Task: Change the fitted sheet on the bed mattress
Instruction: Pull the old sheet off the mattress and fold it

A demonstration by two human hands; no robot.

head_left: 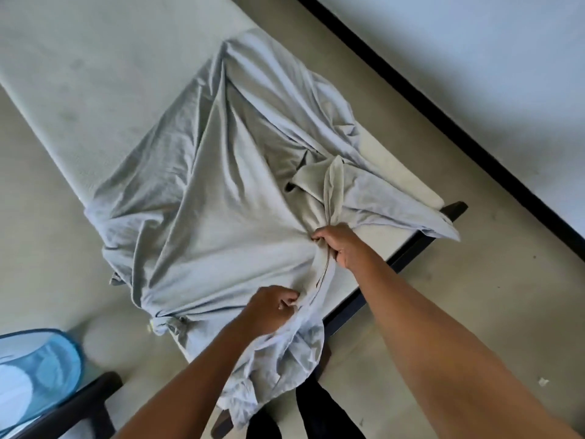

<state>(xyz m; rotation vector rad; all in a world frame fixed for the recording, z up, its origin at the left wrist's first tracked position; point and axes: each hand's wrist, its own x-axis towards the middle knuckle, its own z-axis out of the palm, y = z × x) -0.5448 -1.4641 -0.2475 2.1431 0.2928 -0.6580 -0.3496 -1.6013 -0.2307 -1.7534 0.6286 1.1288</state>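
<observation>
Legible text: none found anywhere in the head view.
Fitted sheet (205, 191): plain pale fabric, no print, tag or label that can be read.
Mattress (63, 64): bare surface at far left, no brand mark or number legible.
Mesh hamper (38, 359): blue, at near left, no lettering legible.
Wall (474, 58): far right, no sign or notice.

Beige floor (474, 312), white wall (474, 58) with black skirting (443, 128).
</observation>
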